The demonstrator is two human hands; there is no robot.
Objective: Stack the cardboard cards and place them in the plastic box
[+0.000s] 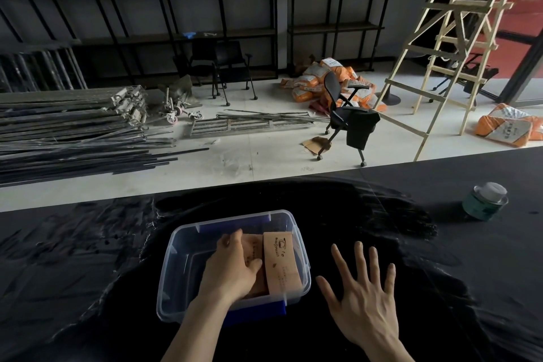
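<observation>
A clear plastic box (173,270) with blue latches stands on the black table in front of me. Inside it lie brown cardboard cards (280,261) printed with dark markings; one card is on the right side, and another stack sits to its left. My left hand (232,267) reaches into the box and rests on the left stack, fingers curled over its far edge. To the right of the box, my right hand (361,294) hovers over the table with fingers spread, holding nothing.
A teal can (484,200) with a silver lid stands at the far right of the table. Beyond the table's far edge are the floor, metal bars, office chairs, orange sacks and a wooden ladder.
</observation>
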